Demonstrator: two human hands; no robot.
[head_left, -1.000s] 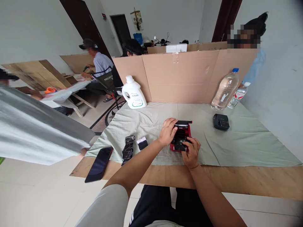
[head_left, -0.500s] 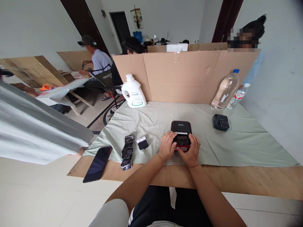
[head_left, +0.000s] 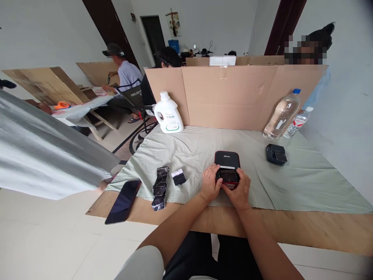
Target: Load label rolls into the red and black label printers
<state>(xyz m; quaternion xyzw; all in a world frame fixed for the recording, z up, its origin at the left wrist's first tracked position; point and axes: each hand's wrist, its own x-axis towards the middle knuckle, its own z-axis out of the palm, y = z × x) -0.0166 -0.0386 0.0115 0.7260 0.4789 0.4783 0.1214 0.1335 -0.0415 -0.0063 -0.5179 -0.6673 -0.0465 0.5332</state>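
Cardboard screen [head_left: 233, 95] is standing behind a green cloth [head_left: 291, 182] carrying a white jug [head_left: 168, 114], clear bottle [head_left: 282, 114], phone [head_left: 123, 201] and small black box [head_left: 276, 154]. Red-and-black printer [head_left: 227, 167] is sitting near the cloth's front edge; left hand [head_left: 210, 186] and right hand [head_left: 239, 190] are curling narrowly around its near end, gripping it. Uneven pressing is likely risking a fingertip pinched at the lid

A wooden table [head_left: 305, 229] draped in a pale green cloth [head_left: 305, 182]. On the cloth: a red-and-black device [head_left: 226, 158] at centre, a white jug [head_left: 168, 114] at 11 o'clock, two clear bottles [head_left: 282, 114] at 1 o'clock, a small black box [head_left: 276, 154] beside them; a phone [head_left: 123, 201] at 8 o'clock.
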